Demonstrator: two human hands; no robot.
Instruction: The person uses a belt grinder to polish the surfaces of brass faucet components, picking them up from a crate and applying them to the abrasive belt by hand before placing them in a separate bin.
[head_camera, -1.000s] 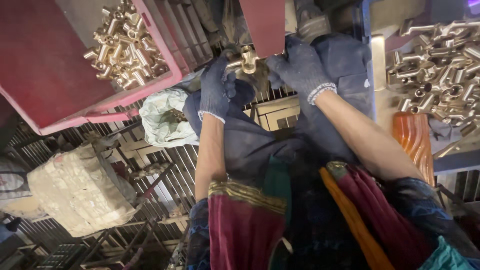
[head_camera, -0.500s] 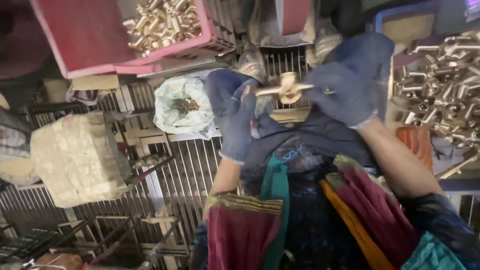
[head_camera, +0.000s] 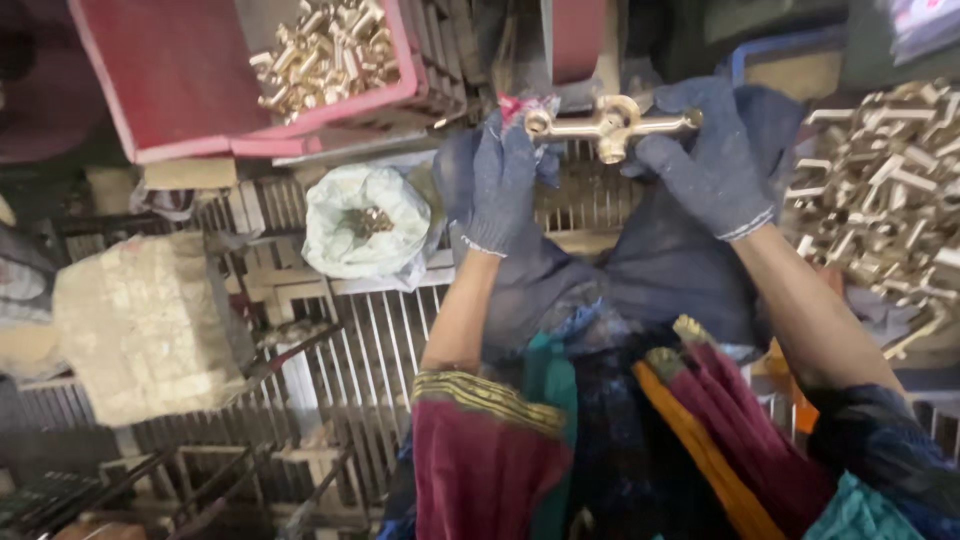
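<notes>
Both my hands wear dark blue knit gloves. My left hand (head_camera: 495, 180) grips the left end of a brass cross-shaped pipe fitting (head_camera: 610, 122), together with a scrap of red and white cloth (head_camera: 518, 105). My right hand (head_camera: 710, 160) holds the right arm of the same fitting. The fitting is held level, out in front of me, above a dark cloth (head_camera: 640, 270) spread over my lap. My sleeves are maroon with gold trim.
A red bin (head_camera: 190, 80) at the upper left holds several small brass pieces (head_camera: 330, 50). A heap of brass fittings (head_camera: 880, 200) lies at the right. A white sack (head_camera: 365, 225) with brass bits sits on a metal grate (head_camera: 370, 350). A pale tied bundle (head_camera: 145, 325) lies at the left.
The view has swung, so the red bin and the sack now sit elsewhere in frame. Both hands still hold the brass fitting, now turned level, and the red and white cloth shows at its left end.
</notes>
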